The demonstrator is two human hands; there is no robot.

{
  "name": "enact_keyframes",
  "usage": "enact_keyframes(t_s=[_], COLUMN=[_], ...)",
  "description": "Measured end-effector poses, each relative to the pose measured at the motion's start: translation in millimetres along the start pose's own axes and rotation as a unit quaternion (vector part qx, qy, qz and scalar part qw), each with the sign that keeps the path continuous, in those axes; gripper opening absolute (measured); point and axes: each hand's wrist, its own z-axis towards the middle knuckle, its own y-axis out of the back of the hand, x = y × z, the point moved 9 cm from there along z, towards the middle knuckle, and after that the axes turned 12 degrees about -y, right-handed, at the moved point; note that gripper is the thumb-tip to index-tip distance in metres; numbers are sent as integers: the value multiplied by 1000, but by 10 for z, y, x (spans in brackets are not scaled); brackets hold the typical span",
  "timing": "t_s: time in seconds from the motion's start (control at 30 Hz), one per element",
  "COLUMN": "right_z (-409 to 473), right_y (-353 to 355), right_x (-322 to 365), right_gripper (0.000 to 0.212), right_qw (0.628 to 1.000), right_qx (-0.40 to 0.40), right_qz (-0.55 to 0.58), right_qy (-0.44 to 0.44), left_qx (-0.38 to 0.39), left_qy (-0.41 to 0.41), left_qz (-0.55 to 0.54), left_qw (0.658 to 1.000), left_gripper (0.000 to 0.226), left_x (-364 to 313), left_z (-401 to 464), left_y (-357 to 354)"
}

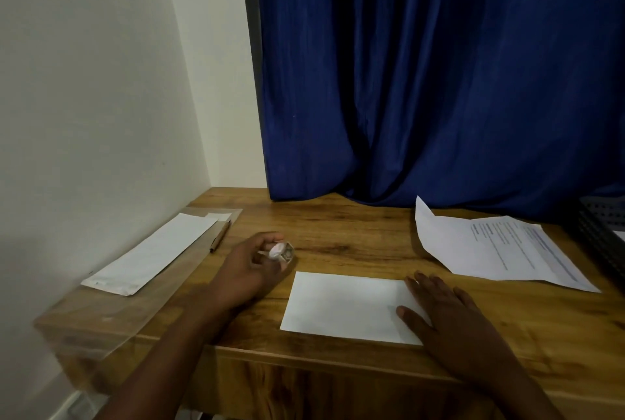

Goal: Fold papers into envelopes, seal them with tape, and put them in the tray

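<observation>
A white folded envelope (341, 306) lies flat on the wooden table (338, 237) near its front edge. My right hand (446, 314) rests flat on the envelope's right end, fingers straight. To the left of the envelope, my left hand (250, 264) grips a small clear tape roll (281, 252) just above the tabletop. A stack of printed papers (500, 247) lies at the right, one corner bent upward. The dark mesh tray (605, 233) sits at the far right edge, mostly cut off.
A long white envelope (152, 250) lies on a clear plastic sheet (101, 314) at the table's left, with a brown pen (220, 237) beside it. A blue curtain (439, 81) hangs behind the table and a white wall stands to the left.
</observation>
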Motion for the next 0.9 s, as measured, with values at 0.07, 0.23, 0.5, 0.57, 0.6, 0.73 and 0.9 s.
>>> enact_keyframes(t_s=[0.07, 0.23, 0.5, 0.57, 0.6, 0.73, 0.9], right_z=[-19, -69, -197, -207, -213, -224, -167], right_y=[35, 179, 398, 413, 419, 436, 408], right_x=[-9, -80, -228, -203, -185, -163, -195], right_gripper=[110, 77, 28, 24, 22, 17, 22], right_qw=[1000, 989, 885, 878, 879, 879, 872], right_qx=[-6, -60, -79, -82, -83, -97, -96], right_qz=[27, 130, 459, 470, 468, 464, 480], right_qy=[-10, -24, 12, 31, 39, 51, 23], left_qx=[12, 96, 136, 144, 146, 144, 139], left_qy=[-22, -39, -97, -116, -123, -133, -123], left_qz=[-63, -190, -114, -101, -98, -99, -128], left_qw=[998, 976, 979, 978, 977, 976, 974], left_gripper=[49, 49, 49, 49, 49, 48, 47], left_x=[-199, -536, -557, -587, -607, -638, -635], left_z=[4, 10, -62, -101, -113, -108, -103], left_y=[-259, -1143, -1649, -1662, -1659, -1642, -1645])
